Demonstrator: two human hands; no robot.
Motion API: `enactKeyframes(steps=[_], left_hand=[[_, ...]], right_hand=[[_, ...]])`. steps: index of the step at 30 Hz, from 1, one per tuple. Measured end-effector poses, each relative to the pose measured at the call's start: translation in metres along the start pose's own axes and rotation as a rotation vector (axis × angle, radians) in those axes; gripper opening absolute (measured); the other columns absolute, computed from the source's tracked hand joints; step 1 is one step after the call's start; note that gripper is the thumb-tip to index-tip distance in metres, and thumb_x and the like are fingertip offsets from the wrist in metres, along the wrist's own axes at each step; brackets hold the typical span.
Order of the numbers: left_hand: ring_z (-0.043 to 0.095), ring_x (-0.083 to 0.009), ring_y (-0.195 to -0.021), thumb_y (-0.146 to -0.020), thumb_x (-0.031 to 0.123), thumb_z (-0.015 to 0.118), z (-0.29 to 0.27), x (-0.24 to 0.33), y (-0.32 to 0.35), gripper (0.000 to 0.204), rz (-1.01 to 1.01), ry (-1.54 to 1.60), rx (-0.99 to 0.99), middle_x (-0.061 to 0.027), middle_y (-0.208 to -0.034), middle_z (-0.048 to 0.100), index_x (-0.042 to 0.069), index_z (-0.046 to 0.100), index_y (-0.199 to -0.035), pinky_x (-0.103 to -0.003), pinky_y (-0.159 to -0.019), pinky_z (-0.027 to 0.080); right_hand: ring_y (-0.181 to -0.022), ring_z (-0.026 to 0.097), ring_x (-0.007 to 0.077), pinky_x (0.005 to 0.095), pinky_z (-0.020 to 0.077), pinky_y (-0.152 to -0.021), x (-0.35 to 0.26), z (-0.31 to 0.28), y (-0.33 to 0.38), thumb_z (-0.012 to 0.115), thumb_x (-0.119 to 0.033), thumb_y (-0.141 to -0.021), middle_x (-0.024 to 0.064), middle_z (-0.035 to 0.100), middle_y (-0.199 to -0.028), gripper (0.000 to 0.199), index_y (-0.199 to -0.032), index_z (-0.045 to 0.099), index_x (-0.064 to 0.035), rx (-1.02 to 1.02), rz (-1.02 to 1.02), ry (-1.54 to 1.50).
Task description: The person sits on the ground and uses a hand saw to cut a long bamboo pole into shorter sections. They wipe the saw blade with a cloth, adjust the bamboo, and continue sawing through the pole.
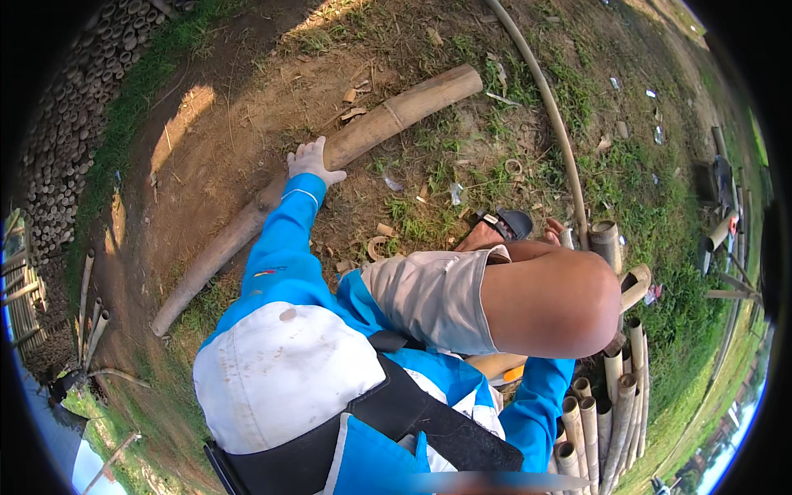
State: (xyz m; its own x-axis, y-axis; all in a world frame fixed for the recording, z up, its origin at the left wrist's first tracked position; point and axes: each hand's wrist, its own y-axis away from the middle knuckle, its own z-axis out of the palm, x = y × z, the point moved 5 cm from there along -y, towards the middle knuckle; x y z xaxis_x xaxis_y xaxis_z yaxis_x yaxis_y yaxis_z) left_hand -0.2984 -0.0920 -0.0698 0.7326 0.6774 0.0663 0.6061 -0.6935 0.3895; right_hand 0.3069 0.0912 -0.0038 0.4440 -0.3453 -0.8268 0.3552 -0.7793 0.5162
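My left hand [313,161], in a pale glove, lies across a thick bamboo pole [396,111] on the ground. Its fingers are spread over the pole and the thumb stands apart. The pole runs from the lower left up toward the far middle. My right arm [540,404], in a blue sleeve, bends down past my bare knee, and its hand is out of sight. An orange piece [513,374], perhaps a handle, shows beside that sleeve. A blurred, long, thin thing [503,483] crosses the lower edge; I cannot tell what it is.
Several cut bamboo tubes [610,421] stand bunched at my right. A thin curved pole [544,91] lies beyond my sandalled foot [503,224]. Stacked bamboo [70,132] fills the far left. Scraps and bamboo rings [377,247] litter the dirt and grass.
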Motion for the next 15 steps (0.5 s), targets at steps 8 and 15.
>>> enactKeyframes(steps=[8, 15], left_hand=[[0.058, -0.0399, -0.137, -0.072, 0.047, 0.096, 0.015, 0.031, 0.001, 0.114, -0.008, -0.049, -0.067, -0.0185, -0.149, 0.057, 0.016, 0.035, -0.163, -0.051, -0.114, 0.052], [0.054, -0.0392, -0.143, -0.065, 0.042, 0.101, 0.015, 0.051, 0.004, 0.118, 0.005, 0.146, 0.087, -0.0188, -0.158, 0.053, 0.014, 0.042, -0.163, -0.052, -0.119, 0.048]], right_hand=[[-0.117, 0.063, 0.0180, 0.0337, 0.0518, -0.101, 0.047, -0.070, 0.184, 0.065, -0.024, -0.110, 0.0101, 0.065, -0.137, 0.045, -0.151, 0.057, -0.0079, 0.419, -0.036, 0.178], [-0.117, 0.061, 0.0464, 0.0524, 0.0517, -0.101, 0.104, -0.080, 0.301, 0.080, -0.029, -0.094, 0.0253, 0.061, -0.119, 0.061, -0.148, 0.058, -0.0104, 0.985, 0.154, 0.793]])
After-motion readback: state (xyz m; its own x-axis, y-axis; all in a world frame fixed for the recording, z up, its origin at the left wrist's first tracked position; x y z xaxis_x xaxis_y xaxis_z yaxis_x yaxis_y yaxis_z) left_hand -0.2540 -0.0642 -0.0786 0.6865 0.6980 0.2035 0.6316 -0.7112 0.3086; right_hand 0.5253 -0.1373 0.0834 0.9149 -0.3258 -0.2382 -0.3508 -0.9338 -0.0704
